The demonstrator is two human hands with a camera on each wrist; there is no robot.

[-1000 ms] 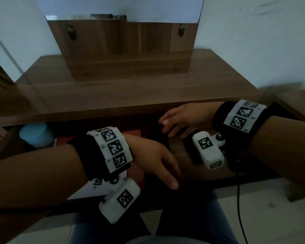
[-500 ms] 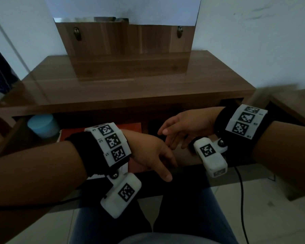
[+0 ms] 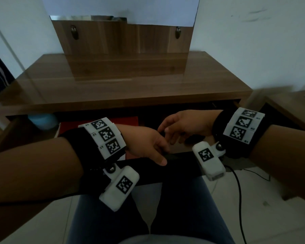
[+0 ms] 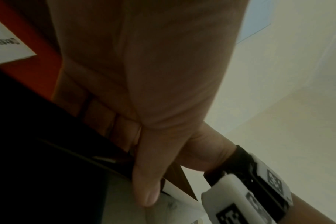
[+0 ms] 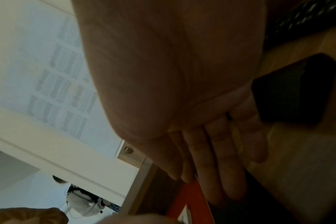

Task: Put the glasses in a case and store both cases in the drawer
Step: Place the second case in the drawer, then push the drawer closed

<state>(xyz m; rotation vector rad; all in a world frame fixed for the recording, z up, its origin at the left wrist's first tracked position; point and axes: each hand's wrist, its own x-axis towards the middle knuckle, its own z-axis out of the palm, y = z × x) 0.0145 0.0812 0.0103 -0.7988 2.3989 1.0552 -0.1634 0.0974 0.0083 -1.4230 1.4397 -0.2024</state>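
Note:
The drawer (image 3: 181, 164) under the wooden desk (image 3: 130, 88) stands partly out, its dark front toward me. My left hand (image 3: 148, 143) holds that front edge, fingers down inside and thumb (image 4: 146, 181) on the outside. My right hand (image 3: 183, 125) hovers over the drawer's right part with relaxed, nearly straight fingers (image 5: 220, 159) and holds nothing. A black case (image 5: 293, 91) lies on the drawer's wooden floor just beside that hand. The glasses and a second case cannot be made out.
A red box (image 3: 99, 120) with a white label and a pale blue round tub (image 3: 42, 120) sit in the drawer's left part. A wooden panel (image 3: 123, 50) leans upright at the desk's back. My knees are under the drawer; a black cable (image 3: 239, 191) hangs at the right.
The drawer has slid inward toward the desk with my left hand on its front. My right hand has lifted slightly and drawn closer to the left one.

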